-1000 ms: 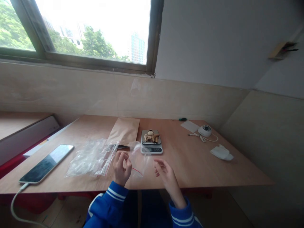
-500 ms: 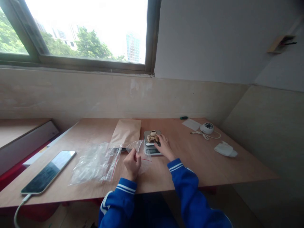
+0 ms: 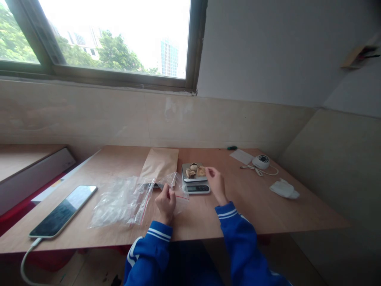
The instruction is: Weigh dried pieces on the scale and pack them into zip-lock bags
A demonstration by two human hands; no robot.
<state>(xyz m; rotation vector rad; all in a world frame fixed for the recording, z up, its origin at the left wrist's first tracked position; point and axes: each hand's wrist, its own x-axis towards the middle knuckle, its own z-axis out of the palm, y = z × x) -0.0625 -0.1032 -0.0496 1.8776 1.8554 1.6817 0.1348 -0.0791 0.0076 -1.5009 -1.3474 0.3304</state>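
A digital kitchen scale [image 3: 197,189] stands mid-table, with several dried mushrooms [image 3: 192,171] on its metal plate. My right hand [image 3: 216,185] is at the plate's right edge, its fingertips pinched at a tan, paler mushroom piece [image 3: 201,171] that lies over the right part of the plate. My left hand [image 3: 166,201] is closed on a clear zip bag [image 3: 180,201] with a red seal line, just left of the scale. More clear zip bags [image 3: 119,202] lie in a loose pile to the left of that hand.
Behind the bags lies a brown paper envelope [image 3: 159,165], with a dark object partly under the plastic. A phone [image 3: 64,212] on a cable is at the left. To the right are a white camera [image 3: 261,161] with its cord, crumpled white plastic [image 3: 284,189], a paper sheet [image 3: 241,156] and a green-handled tool [image 3: 231,148].
My right hand has drawn back to the right from over the mushrooms, its fingers now pinched together, and the scale's display shows more fully. My left hand keeps the bag in nearly the same place.
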